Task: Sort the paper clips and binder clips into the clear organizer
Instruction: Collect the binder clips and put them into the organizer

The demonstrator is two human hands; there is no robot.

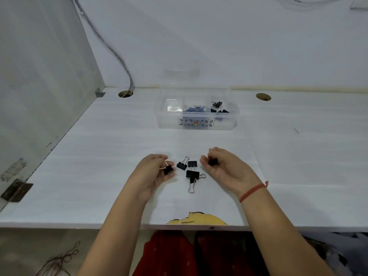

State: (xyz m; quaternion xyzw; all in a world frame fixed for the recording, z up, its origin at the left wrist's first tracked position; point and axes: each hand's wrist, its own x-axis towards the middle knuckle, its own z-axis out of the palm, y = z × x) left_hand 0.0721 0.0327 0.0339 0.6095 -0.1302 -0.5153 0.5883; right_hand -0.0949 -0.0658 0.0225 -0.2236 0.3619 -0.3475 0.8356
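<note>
The left hand [157, 172] pinched a black clip [168, 169] between thumb and fingertips, its wire handles up against the fingers. The right hand [221, 168] was closed on a second clip [213, 162], held low just above the desk [99, 156]. Between the hands lay three loose clips [190, 169]: two small ones side by side, touching or nearly so, and a larger one at 6 o'clock from them, with one handle pointing back toward the person.

The organizer [197, 121] stood well apart at 12 o'clock from the hands, lid off. Blue paper clips [194, 109] filled its middle cell; black binder clips [219, 108] sat in the cell at 3 o'clock from that; the cell at 9 o'clock looked bare.

The step in hand appeared to be carrying both held clips to the binder-clip cell. Doing it well would mean gripping the black body, not the springy handles, so nothing swings or snaps. Each hand should clear the near wall, hang over the right-hand cell and release low, so a clip does not bounce into the paper clips. The right hand has the straighter path and might best go first.
</note>
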